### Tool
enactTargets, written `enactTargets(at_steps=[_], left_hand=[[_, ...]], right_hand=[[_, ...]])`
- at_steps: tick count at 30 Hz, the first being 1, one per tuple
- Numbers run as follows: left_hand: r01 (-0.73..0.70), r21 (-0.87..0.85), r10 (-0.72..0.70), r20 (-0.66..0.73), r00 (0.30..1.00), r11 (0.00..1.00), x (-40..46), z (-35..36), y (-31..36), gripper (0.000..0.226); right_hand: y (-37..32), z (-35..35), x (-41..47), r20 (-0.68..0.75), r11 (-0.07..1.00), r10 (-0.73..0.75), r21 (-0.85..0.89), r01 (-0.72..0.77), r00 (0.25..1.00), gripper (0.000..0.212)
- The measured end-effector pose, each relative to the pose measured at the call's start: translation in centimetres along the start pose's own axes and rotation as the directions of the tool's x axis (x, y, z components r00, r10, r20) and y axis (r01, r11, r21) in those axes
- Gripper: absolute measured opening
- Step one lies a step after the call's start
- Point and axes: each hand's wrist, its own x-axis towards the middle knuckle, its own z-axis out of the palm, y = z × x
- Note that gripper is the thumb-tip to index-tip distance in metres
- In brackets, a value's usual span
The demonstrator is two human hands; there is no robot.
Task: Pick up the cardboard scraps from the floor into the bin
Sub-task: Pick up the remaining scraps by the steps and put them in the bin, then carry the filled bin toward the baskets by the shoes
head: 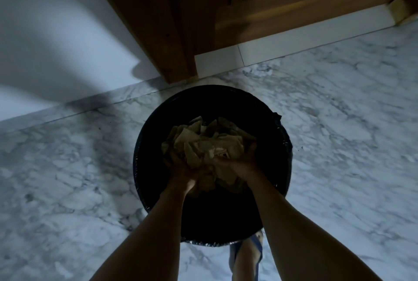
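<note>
A round black bin (144, 163) with a dark liner stands on the marble floor at the centre of the view. Both my hands are over its mouth, cupped together around a heap of brown cardboard scraps (203, 140). My left hand (183, 170) grips the left side of the heap. Against the right side presses my right hand (242, 163). The scraps stick out above and beyond my fingers. The inside of the bin below them is too dark to see.
White and grey marble floor (339, 133) surrounds the bin. A wooden door and frame (181, 20) rise just behind it, with a white wall (56, 32) to the left. My foot in a blue sandal (246, 256) stands at the bin's near edge.
</note>
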Motion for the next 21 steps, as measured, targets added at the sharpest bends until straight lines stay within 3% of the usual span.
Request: enactTargets(at_steps=[3,5,7,9,11,13,15,16,18,21], left_hand=[[0.027,0.023,-0.029,0.111,0.993,0.999,-3.5,-1.9,0.9,0.120],[-0.029,-0.036,0.036,0.201,0.979,0.999,-5.7,-3.3,1.3,0.119],[-0.074,0.087,0.050,0.250,0.967,0.993,-8.2,-5.3,1.8,0.092],[-0.089,0.274,0.052,0.138,0.989,0.957,-9.8,-7.1,2.2,0.066],[-0.119,0.360,0.149,-0.059,0.987,0.926,-10.9,-8.7,2.5,0.052],[-0.170,0.378,0.277,-0.249,0.928,0.910,-11.8,-10.1,2.8,0.037],[-0.218,0.375,0.362,-0.374,0.854,0.901,-11.6,-11.1,2.6,0.036],[-0.214,0.359,0.356,-0.399,0.845,0.909,-11.3,-11.4,2.2,0.041],[-0.166,0.299,0.273,-0.366,0.890,0.940,-10.5,-12.0,1.4,0.053],[-0.147,0.274,0.216,-0.243,0.946,0.950,-9.4,-12.1,0.0,0.039]], right_hand=[[-0.6,-1.5,-4.2,0.100,0.996,-0.058,-0.064,0.065,0.993,0.144],[-1.4,-2.2,-7.2,0.113,0.988,-0.130,-0.073,0.139,0.985,0.117],[-2.3,-2.7,-9.9,0.092,0.983,-0.172,-0.051,0.177,0.981,0.097],[-3.3,-3.4,-12.2,0.009,0.956,-0.254,-0.152,0.252,0.967,0.077],[-3.9,-4.0,-13.6,-0.190,0.910,-0.336,-0.317,0.266,0.922,0.049],[-4.3,-4.5,-14.8,-0.447,0.875,-0.434,-0.415,0.249,0.782,0.036],[-4.1,-5.3,-15.2,-0.592,0.864,-0.479,-0.448,0.229,0.648,0.036],[-3.8,-5.8,-15.0,-0.617,0.887,-0.432,-0.424,0.184,0.658,0.039],[-2.9,-6.9,-14.3,-0.571,0.942,-0.234,-0.332,0.039,0.787,0.049],[-1.3,-7.5,-13.5,-0.401,0.959,-0.094,-0.282,-0.025,0.911,0.045]])
